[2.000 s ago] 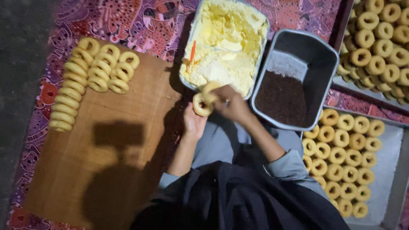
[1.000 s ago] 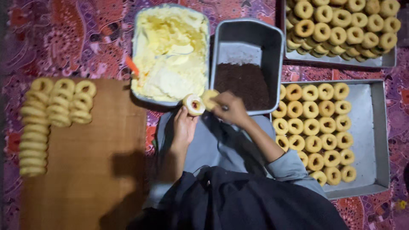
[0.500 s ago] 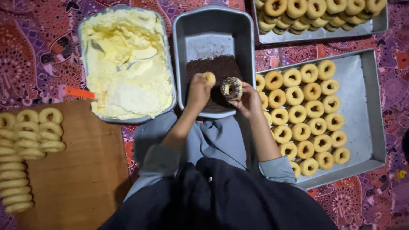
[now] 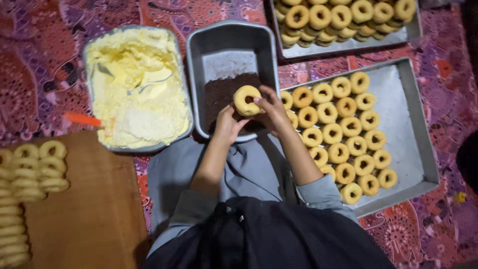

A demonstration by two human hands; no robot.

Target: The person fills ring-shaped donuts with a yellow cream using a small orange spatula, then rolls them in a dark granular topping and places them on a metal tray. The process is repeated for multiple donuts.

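Observation:
A small golden doughnut [image 4: 247, 99] is held between both hands over a deep grey metal pan [image 4: 226, 45] that has dark chocolate sprinkles [image 4: 221, 94] in its near half. My left hand [image 4: 228, 124] supports the doughnut from below and my right hand [image 4: 270, 110] grips its right side. The doughnut's plain side faces up. Left of the pan stands a grey tub of pale yellow cream [image 4: 134, 84] with an orange-handled tool [image 4: 82, 119] at its near edge.
A metal tray [image 4: 408, 124] of ring doughnuts in rows lies to the right, and another full tray [image 4: 348, 45] sits behind it. A wooden board [image 4: 89, 209] at the left carries stacked plain doughnuts [image 4: 30, 179]. A patterned red cloth [image 4: 438, 214] covers the floor.
The hands carried the doughnut from the cream tub over to the sprinkle pan. A half second ago its sprinkled face showed; now the plain side faces up over the sprinkles.

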